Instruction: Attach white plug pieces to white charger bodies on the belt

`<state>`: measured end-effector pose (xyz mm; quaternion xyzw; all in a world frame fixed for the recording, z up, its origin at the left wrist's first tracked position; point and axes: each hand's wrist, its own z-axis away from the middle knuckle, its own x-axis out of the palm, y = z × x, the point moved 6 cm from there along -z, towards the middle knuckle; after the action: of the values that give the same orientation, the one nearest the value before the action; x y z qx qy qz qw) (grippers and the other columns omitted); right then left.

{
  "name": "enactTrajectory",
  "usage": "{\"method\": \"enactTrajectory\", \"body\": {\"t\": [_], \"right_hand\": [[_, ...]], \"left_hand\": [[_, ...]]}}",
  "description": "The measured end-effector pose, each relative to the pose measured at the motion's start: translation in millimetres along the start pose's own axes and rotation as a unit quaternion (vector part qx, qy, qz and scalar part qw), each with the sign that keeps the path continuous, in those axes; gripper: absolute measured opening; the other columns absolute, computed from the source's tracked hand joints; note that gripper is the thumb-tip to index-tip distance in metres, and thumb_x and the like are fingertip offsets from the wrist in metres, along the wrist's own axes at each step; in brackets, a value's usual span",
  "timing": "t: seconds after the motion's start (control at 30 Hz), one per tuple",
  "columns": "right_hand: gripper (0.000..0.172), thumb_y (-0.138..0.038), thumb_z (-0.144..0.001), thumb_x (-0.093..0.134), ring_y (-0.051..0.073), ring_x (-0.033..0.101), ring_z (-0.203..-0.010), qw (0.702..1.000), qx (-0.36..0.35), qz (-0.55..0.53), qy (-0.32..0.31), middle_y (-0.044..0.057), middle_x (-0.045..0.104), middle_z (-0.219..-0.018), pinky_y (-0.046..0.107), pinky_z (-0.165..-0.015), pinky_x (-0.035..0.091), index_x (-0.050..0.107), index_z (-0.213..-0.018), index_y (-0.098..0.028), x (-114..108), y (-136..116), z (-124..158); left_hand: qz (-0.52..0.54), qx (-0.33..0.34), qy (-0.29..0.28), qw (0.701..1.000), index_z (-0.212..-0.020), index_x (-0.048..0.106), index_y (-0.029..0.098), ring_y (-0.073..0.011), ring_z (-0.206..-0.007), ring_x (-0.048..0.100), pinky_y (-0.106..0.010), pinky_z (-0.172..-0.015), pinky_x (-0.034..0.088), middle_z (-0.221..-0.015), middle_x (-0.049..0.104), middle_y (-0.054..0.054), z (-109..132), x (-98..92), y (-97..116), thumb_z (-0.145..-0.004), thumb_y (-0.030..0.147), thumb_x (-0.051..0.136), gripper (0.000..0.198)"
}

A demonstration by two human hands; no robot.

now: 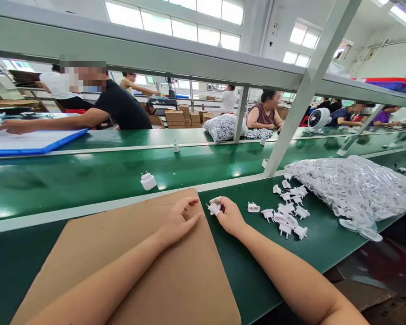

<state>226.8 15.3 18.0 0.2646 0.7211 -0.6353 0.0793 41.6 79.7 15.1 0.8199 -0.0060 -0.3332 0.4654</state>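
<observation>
My right hand (228, 215) rests on the green bench, fingers curled round a small white plug part (214, 208) at its fingertips. My left hand (178, 221) lies on a brown cardboard sheet (131, 271), fingers loosely bent and apart, holding nothing. Just right of my right hand, several loose white plug parts (287, 212) are scattered on the bench. One white charger body (148, 181) stands on the conveyor belt beyond the cardboard.
A clear plastic bag of white parts (355, 189) lies at the right. A slanted metal frame post (291, 126) rises from the bench. Across the green conveyor (88, 171), other people work; a blue tray (34, 143) and a small fan (318, 120) stand there.
</observation>
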Motion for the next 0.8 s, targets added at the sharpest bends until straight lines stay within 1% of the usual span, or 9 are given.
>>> {"method": "enactTrajectory", "body": {"t": [0.03, 0.1, 0.2, 0.33, 0.43, 0.53, 0.63, 0.73, 0.8], "right_hand": [[0.018, -0.028, -0.085, 0.072, 0.021, 0.071, -0.09, 0.998, 0.018, -0.066, 0.005, 0.005, 0.076, -0.098, 0.035, -0.085, 0.056, 0.07, -0.101, -0.021, 3.6, 2.7, 0.1], [0.032, -0.04, -0.075, 0.084, 0.02, 0.072, -0.084, 0.982, 0.051, -0.183, 0.006, 0.004, 0.076, -0.094, 0.032, -0.079, 0.057, 0.067, -0.096, -0.022, 12.0, 4.9, 1.6], [0.047, -0.046, -0.062, 0.094, 0.016, 0.068, -0.068, 0.96, 0.084, -0.267, -0.009, 0.0, 0.074, -0.081, 0.027, -0.062, 0.051, 0.061, -0.086, -0.022, 21.8, 0.6, 5.9], [0.045, -0.044, -0.058, 0.097, 0.015, 0.066, -0.067, 0.962, 0.076, -0.263, -0.008, 0.001, 0.072, -0.076, 0.025, -0.057, 0.048, 0.064, -0.078, -0.02, 17.3, -8.4, 8.0], [0.043, -0.044, -0.057, 0.097, 0.016, 0.065, -0.067, 0.962, 0.087, -0.258, 0.014, 0.002, 0.072, -0.075, 0.025, -0.055, 0.048, 0.068, -0.077, -0.02, 9.0, -7.2, 7.0], [0.044, -0.043, -0.055, 0.098, 0.016, 0.068, -0.066, 0.951, 0.106, -0.289, 0.031, 0.002, 0.073, -0.074, 0.026, -0.059, 0.052, 0.068, -0.078, -0.019, 6.3, -4.0, 7.2], [0.045, -0.04, -0.053, 0.1, 0.017, 0.07, -0.065, 0.944, 0.119, -0.307, 0.026, 0.001, 0.073, -0.072, 0.028, -0.063, 0.056, 0.069, -0.078, -0.019, 9.7, -2.9, 8.3], [0.046, -0.039, -0.05, 0.1, 0.017, 0.071, -0.065, 0.942, 0.129, -0.31, 0.011, 0.002, 0.074, -0.072, 0.028, -0.063, 0.057, 0.069, -0.077, -0.018, 13.5, -1.7, 8.9], [0.046, -0.04, -0.049, 0.1, 0.018, 0.072, -0.065, 0.942, 0.14, -0.304, 0.007, 0.002, 0.074, -0.071, 0.028, -0.063, 0.057, 0.069, -0.075, -0.018, 14.0, 0.3, 8.7]], "left_hand": [[0.019, -0.001, -0.028, 0.999, -0.123, 0.066, 0.029, -0.0292, -0.113, 0.067, -0.046, -0.097, 0.056, -0.123, 0.071, -0.009, 0.4, 3.3, 0.9, -0.087, 0.049, 0.069, 0.041], [0.042, 0.004, -0.057, 0.997, -0.115, 0.07, 0.03, -0.0273, -0.105, 0.069, -0.043, -0.089, 0.057, -0.115, 0.074, -0.008, -1.2, 4.2, 2.6, -0.086, 0.05, 0.072, 0.036], [0.056, 0.013, -0.067, 0.996, -0.11, 0.074, 0.031, -0.0252, -0.099, 0.068, -0.04, -0.084, 0.056, -0.108, 0.075, -0.006, -4.0, 2.2, 3.3, -0.089, 0.053, 0.071, 0.03], [0.092, -0.014, -0.079, 0.993, -0.11, 0.074, 0.03, -0.0213, -0.085, 0.067, -0.038, -0.077, 0.056, -0.103, 0.075, -0.005, -5.3, 5.7, -3.1, -0.091, 0.055, 0.068, 0.031], [0.129, -0.042, -0.07, 0.988, -0.115, 0.071, 0.03, -0.0201, -0.083, 0.067, -0.037, -0.077, 0.058, -0.105, 0.075, -0.005, -7.2, 6.6, -8.3, -0.088, 0.056, 0.07, 0.037], [0.125, -0.052, -0.047, 0.99, -0.103, 0.069, 0.026, -0.0189, -0.078, 0.064, -0.036, -0.073, 0.056, -0.1, 0.074, -0.005, -8.4, 3.3, -9.2, -0.082, 0.056, 0.077, 0.037], [0.106, -0.019, -0.061, 0.992, -0.087, 0.067, 0.025, -0.0171, -0.071, 0.059, -0.033, -0.066, 0.052, -0.091, 0.071, -0.004, -7.4, 2.5, -1.7, -0.083, 0.054, 0.078, 0.032], [0.114, 0.03, -0.088, 0.989, -0.09, 0.072, 0.024, -0.0171, -0.076, 0.06, -0.031, -0.067, 0.05, -0.097, 0.073, -0.006, -5.6, 3.8, 7.5, -0.09, 0.05, 0.072, 0.027], [0.123, 0.04, -0.098, 0.987, -0.093, 0.075, 0.022, -0.0158, -0.075, 0.06, -0.03, -0.067, 0.049, -0.098, 0.074, -0.006, -5.3, 4.6, 8.8, -0.093, 0.047, 0.069, 0.025]]}}
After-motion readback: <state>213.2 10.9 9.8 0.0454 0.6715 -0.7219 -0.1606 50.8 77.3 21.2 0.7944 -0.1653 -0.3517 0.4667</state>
